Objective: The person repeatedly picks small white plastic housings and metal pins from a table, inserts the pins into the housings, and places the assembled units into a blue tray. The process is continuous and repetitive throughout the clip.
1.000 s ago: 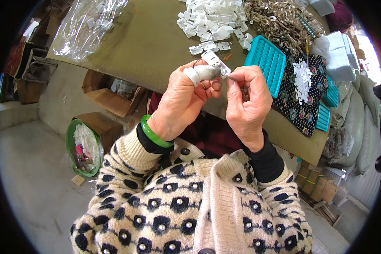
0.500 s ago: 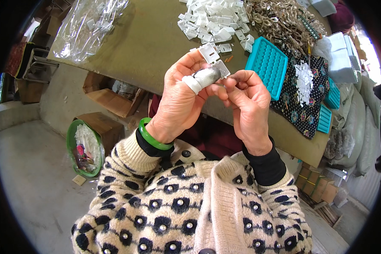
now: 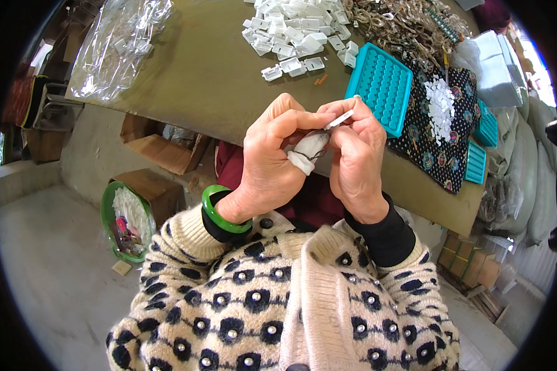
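A small white plastic case (image 3: pixel 340 119) is pinched between my two hands, seen edge-on as a thin slab. My left hand (image 3: pixel 266 151) grips its near-left end with bent fingers; a white, dark-smudged cloth cover wraps the thumb (image 3: pixel 306 148). On the other end, the fingers of my right hand (image 3: pixel 360 162) are closed, fingertips close to the left ones. Whether the lid is fully closed is hidden by the fingers. Just beyond lie several open white hinged cases (image 3: pixel 291 65) and two short orange sticks (image 3: pixel 320 80).
A heap of white cases (image 3: pixel 294 28) sits at the far side of the table (image 3: pixel 192 74). To the right are a teal pegged tray (image 3: pixel 380 80), white chips (image 3: pixel 439 108) on a patterned cloth (image 3: pixel 418 145), and tangled brown strands (image 3: pixel 402 21). A green basket (image 3: pixel 108 207) stands on the floor.
The case was open, its two halves spread above the left thumb; now it shows as one thin edge. My left fingers have curled over it, and my right fingertips have moved up to it.
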The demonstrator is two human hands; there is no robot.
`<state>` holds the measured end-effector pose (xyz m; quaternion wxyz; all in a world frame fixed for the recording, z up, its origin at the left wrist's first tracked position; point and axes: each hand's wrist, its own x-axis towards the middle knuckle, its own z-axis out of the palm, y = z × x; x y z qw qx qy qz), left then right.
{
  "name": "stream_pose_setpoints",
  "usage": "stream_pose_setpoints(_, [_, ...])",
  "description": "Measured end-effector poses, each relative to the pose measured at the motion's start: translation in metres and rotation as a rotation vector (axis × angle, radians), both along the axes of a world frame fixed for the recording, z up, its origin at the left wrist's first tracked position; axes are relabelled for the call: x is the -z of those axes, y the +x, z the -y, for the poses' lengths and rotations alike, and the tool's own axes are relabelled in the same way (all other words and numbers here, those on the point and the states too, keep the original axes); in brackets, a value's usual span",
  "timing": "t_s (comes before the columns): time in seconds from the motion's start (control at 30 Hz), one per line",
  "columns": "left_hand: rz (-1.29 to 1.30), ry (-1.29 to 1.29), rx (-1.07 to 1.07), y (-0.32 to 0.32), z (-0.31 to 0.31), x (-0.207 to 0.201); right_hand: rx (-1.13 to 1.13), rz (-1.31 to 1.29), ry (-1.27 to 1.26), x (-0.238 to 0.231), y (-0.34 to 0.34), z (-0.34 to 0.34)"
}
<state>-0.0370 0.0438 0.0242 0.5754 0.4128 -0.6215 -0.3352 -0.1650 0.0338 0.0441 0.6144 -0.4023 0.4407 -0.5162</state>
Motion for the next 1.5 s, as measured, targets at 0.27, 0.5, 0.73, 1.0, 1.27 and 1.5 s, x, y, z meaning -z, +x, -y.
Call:
stream_pose_setpoints(0.27, [-0.868, 0.626, 0.320, 0.014, 0.000, 0.000, 0.151, -0.929, -0.855, 0.004, -0.036, 0.015])
stream_pose_setpoints(0.5, [-0.882, 0.774, 0.426, 0.014, 0.002, 0.001, 0.141, -1.444, -0.968, 0.021, -0.054, 0.045])
stream_pose_setpoints(0.73, [-0.815, 0.876, 0.343, 0.011, 0.011, 0.000, -0.020, -1.318, -0.741, 0.014, -0.061, 0.056])
stream_pose_setpoints(1.0, [-0.868, 0.856, 0.390, 0.011, 0.021, 0.006, -0.048, -1.017, -0.585, -0.001, -0.071, 0.054])
stream_pose_setpoints(1.27, [-0.886, 0.796, 0.403, 0.012, 0.025, 0.005, -0.186, -1.177, -0.747, -0.004, -0.070, 0.048])
stream_pose_setpoints(1.5, [-0.887, 0.728, 0.361, 0.008, 0.026, 0.005, -0.312, -1.229, -0.845, -0.004, -0.075, 0.052])
